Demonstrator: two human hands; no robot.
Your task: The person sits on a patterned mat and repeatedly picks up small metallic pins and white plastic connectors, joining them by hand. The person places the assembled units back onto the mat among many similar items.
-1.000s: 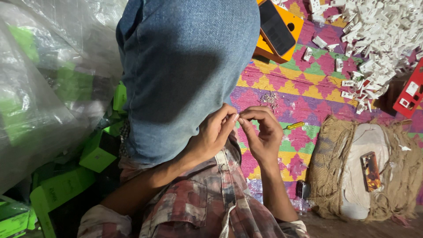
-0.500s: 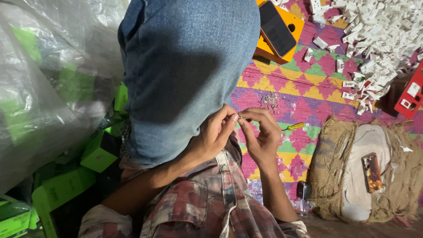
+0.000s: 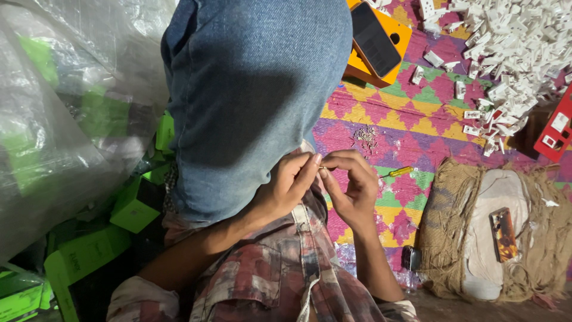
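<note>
Both my hands meet in front of my raised knee in blue jeans (image 3: 250,101). My left hand (image 3: 286,186) and my right hand (image 3: 353,189) pinch a tiny brass-coloured part (image 3: 322,169) between their fingertips; most of it is hidden by the fingers. My lap is covered by a plaid shirt (image 3: 268,274). A small screwdriver with a yellow handle (image 3: 399,172) lies on the patterned mat (image 3: 417,125) just right of my right hand. A little heap of tiny screws (image 3: 364,136) lies on the mat above the hands.
A big pile of white plastic parts (image 3: 512,42) fills the top right. A dark phone (image 3: 374,39) rests on an orange box. A red plastic piece (image 3: 557,128) is at the right edge. Burlap sacking (image 3: 447,238) lies lower right. Green boxes (image 3: 83,256) and a clear plastic bag (image 3: 53,119) crowd the left.
The hands stay in the same place by the knee; only the fingertips shift slightly on the small part.
</note>
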